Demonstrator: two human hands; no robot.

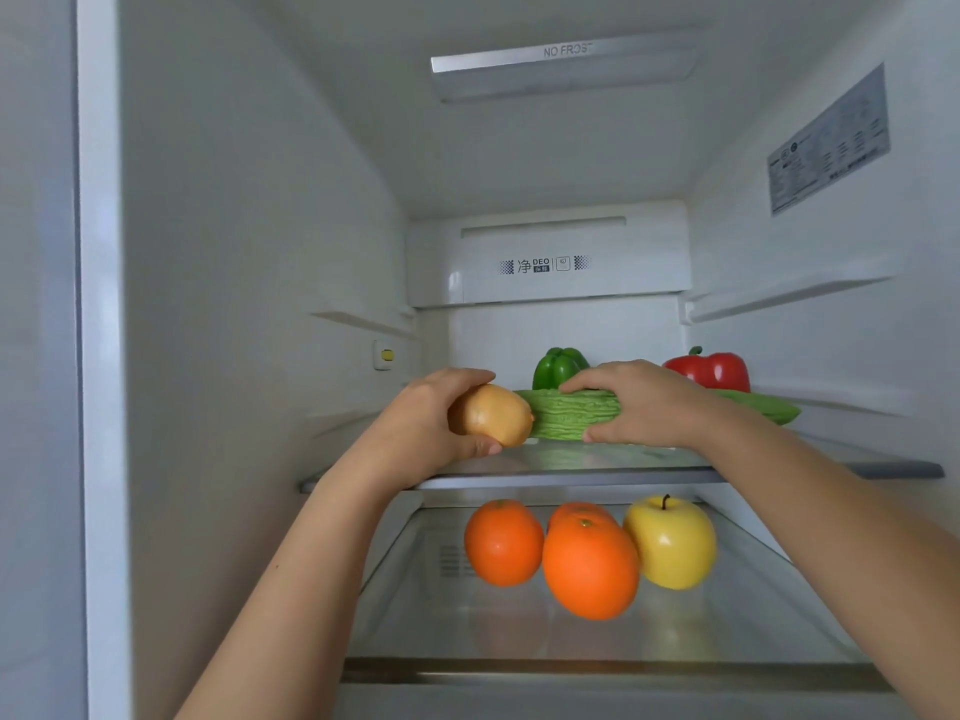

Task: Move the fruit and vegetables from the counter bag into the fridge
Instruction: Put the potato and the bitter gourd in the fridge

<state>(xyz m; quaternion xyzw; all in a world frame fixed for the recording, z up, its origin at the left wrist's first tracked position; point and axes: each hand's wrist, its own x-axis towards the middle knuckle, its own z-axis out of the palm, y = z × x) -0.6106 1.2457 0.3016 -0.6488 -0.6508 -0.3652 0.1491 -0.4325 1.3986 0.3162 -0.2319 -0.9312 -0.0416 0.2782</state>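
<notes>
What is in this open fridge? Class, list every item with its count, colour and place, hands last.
green bell pepper: 1, green, back of upper shelf
red bell pepper: 1, red, upper shelf, back right
bitter gourd: count unclear under the hand, green, upper shelf front
potato: 1, tan, above upper shelf's front left
oranges: 3, orange, lower shelf
apple: 1, yellow, lower shelf, right of oranges
label: 1, grey, right wall
left hand: holds potato
right hand: grips bitter gourd
</notes>
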